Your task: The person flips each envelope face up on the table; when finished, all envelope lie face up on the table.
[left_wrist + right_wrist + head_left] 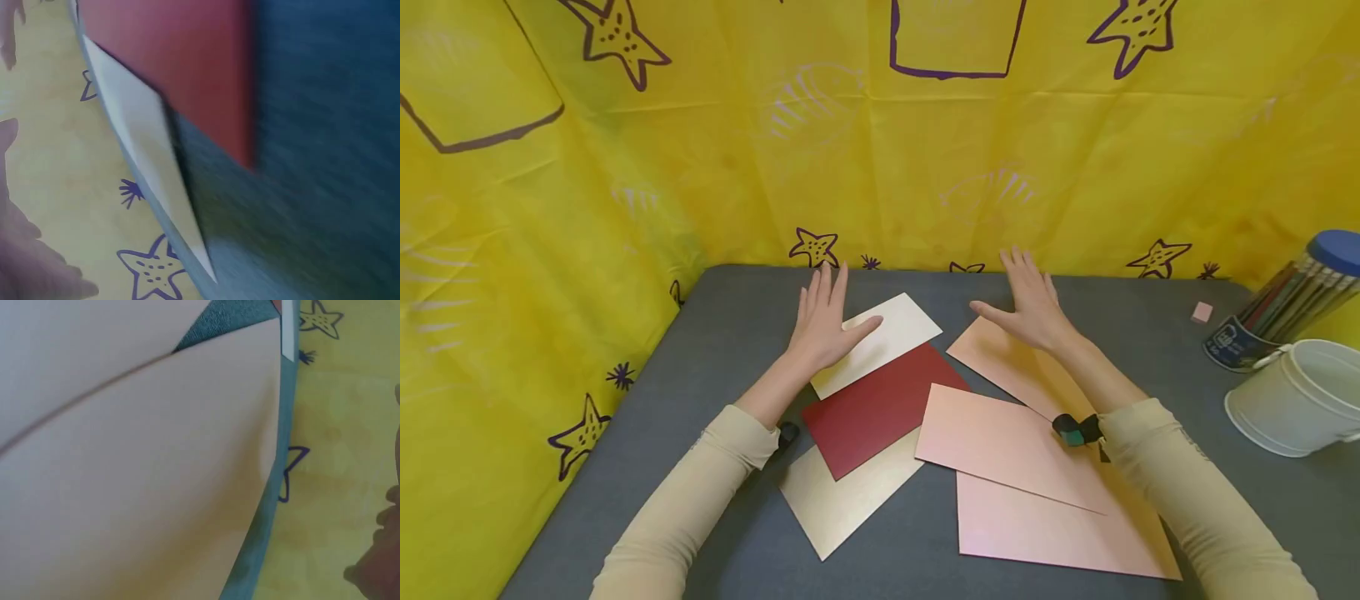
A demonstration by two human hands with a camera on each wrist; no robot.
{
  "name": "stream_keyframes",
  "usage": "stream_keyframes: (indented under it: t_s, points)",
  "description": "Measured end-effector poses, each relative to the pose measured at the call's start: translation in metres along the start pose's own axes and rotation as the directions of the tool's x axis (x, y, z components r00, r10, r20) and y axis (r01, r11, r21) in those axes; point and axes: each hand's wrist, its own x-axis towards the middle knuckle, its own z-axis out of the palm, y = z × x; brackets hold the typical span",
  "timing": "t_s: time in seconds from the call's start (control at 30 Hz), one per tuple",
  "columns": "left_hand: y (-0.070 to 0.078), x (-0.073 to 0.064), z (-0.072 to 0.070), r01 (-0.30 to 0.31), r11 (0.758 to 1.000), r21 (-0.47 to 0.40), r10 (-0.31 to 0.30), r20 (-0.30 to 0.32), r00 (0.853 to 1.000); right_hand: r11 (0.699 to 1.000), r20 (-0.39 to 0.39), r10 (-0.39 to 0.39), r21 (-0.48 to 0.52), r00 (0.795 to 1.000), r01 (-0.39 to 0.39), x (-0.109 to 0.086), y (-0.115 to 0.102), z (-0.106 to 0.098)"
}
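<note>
My left hand [826,325] is spread over the left end of a white card [898,329], fingers straight and thumb out. It appears raised above the table in the left wrist view, where part of the hand [28,256] shows against the yellow cloth. A dark red card [880,412] overlaps a cream card [842,496] below it. My right hand [1033,304], also spread and holding nothing, hovers near the far corner of a peach card [992,354]. Two more peach cards, one in the middle [985,425] and one nearer me [1037,525], overlap it.
On the right of the dark grey table [737,333] stand a white bucket [1277,400] and a holder full of pencils [1236,342] with a blue lid-like top. A small pink block [1202,312] lies behind them. Yellow patterned cloth [887,183] hangs at the back and left.
</note>
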Motion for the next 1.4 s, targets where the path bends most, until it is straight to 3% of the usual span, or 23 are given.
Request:
stream_keyframes:
  t_s: [0.13,0.3,0.47,0.67,0.8,1.07,1.4]
  points:
    - [-0.006,-0.011,-0.003,0.018,0.996,-0.091,-0.014,0.053,0.998,0.995,0.099,-0.09,0.057,0.991,0.084,0.005,-0.004,0.005]
    - [-0.012,-0.023,-0.006,0.034,0.988,-0.15,-0.015,0.127,0.992,0.974,0.218,-0.195,0.154,0.956,0.164,0.01,-0.014,0.014]
    - [-0.021,-0.036,-0.006,-0.003,0.993,-0.118,0.026,0.198,0.98,0.955,0.314,-0.254,0.231,0.915,0.186,0.015,-0.024,0.022]
    - [-0.034,-0.049,-0.009,-0.045,0.997,-0.067,0.063,0.294,0.954,0.945,0.399,-0.314,0.222,0.862,0.241,0.024,-0.028,0.034]
    - [-0.041,-0.057,-0.012,-0.065,0.996,-0.06,0.081,0.339,0.937,0.946,0.443,-0.318,0.201,0.838,0.253,0.029,-0.03,0.041]
    - [-0.053,-0.064,-0.01,-0.072,0.997,-0.031,0.078,0.397,0.914,0.946,0.491,-0.323,0.201,0.809,0.256,0.033,-0.034,0.05]
    - [-0.057,-0.068,-0.01,-0.078,0.997,-0.017,0.078,0.425,0.902,0.951,0.51,-0.311,0.171,0.802,0.259,0.038,-0.036,0.057]
